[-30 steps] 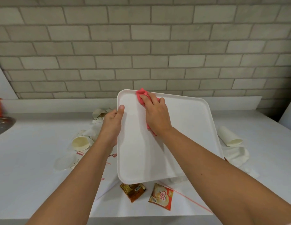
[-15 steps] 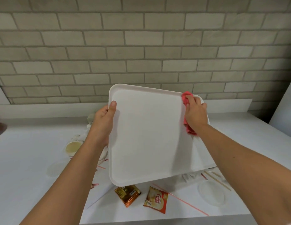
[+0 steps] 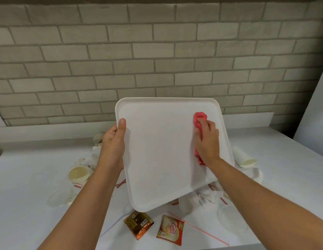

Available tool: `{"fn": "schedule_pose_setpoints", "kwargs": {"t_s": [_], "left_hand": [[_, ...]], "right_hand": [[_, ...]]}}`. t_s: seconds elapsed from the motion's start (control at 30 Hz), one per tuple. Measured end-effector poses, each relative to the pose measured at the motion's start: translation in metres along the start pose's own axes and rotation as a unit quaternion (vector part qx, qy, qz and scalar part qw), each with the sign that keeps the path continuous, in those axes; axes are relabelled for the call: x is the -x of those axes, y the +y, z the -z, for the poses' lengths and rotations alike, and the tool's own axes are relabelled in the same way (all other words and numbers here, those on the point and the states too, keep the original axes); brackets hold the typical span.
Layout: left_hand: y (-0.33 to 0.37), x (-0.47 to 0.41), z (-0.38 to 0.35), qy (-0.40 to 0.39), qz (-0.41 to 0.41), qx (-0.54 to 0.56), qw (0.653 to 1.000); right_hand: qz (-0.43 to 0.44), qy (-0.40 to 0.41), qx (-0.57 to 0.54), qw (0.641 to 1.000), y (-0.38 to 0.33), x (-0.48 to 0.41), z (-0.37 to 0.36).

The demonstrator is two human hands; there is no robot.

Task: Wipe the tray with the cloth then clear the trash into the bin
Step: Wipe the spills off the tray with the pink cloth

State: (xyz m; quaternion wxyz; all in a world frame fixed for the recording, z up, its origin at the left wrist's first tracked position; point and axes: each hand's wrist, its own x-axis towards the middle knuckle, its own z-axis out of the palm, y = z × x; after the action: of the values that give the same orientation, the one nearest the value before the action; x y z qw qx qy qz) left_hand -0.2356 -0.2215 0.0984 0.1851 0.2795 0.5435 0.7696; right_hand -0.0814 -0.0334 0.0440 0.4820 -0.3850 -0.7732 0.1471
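A white tray (image 3: 160,152) is held tilted up above the counter, its face toward me. My left hand (image 3: 112,143) grips its left edge, thumb on the face. My right hand (image 3: 207,141) presses a pink cloth (image 3: 199,120) flat against the tray's right side, a little below the top right corner. Trash lies on the white counter under and around the tray: a brown sachet (image 3: 138,224), a Coffee mate sachet (image 3: 170,230), a thin red straw (image 3: 198,230), crumpled napkins (image 3: 205,197) and paper cups (image 3: 78,174). No bin is in sight.
A second paper cup (image 3: 242,157) lies on its side at the right, next to white paper. Clear plastic lids (image 3: 232,221) rest at the front right and front left. A brick wall stands behind the counter, and a white panel rises at the far right.
My right hand slid the cloth from the tray's top left corner across to the top right corner, then a little down the right side. The tray tipped more upright.
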Motion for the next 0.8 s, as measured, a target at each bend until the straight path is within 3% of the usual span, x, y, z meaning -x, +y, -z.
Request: {"fn": "schedule_pose_setpoints", "kwargs": {"t_s": [0.23, 0.37, 0.47, 0.63, 0.8], "left_hand": [[-0.013, -0.007, -0.006, 0.045, 0.038, 0.077, 0.995], [-0.019, -0.004, 0.004, 0.075, 0.051, 0.069, 0.994], [-0.021, -0.005, 0.011, 0.084, 0.061, 0.093, 0.990], [-0.019, -0.005, 0.014, 0.079, 0.049, 0.103, 0.990], [-0.021, -0.007, 0.013, 0.068, 0.076, 0.151, 0.983]], "right_hand": [[0.272, -0.094, -0.055, 0.956, -0.099, 0.081, -0.032], [0.331, -0.100, -0.052, 0.937, -0.111, 0.105, -0.038], [0.382, -0.150, -0.037, 0.911, -0.096, 0.105, -0.028], [0.391, -0.265, -0.040, 0.881, -0.073, 0.112, -0.008], [0.342, -0.285, 0.010, 0.895, -0.053, 0.110, 0.000]]}}
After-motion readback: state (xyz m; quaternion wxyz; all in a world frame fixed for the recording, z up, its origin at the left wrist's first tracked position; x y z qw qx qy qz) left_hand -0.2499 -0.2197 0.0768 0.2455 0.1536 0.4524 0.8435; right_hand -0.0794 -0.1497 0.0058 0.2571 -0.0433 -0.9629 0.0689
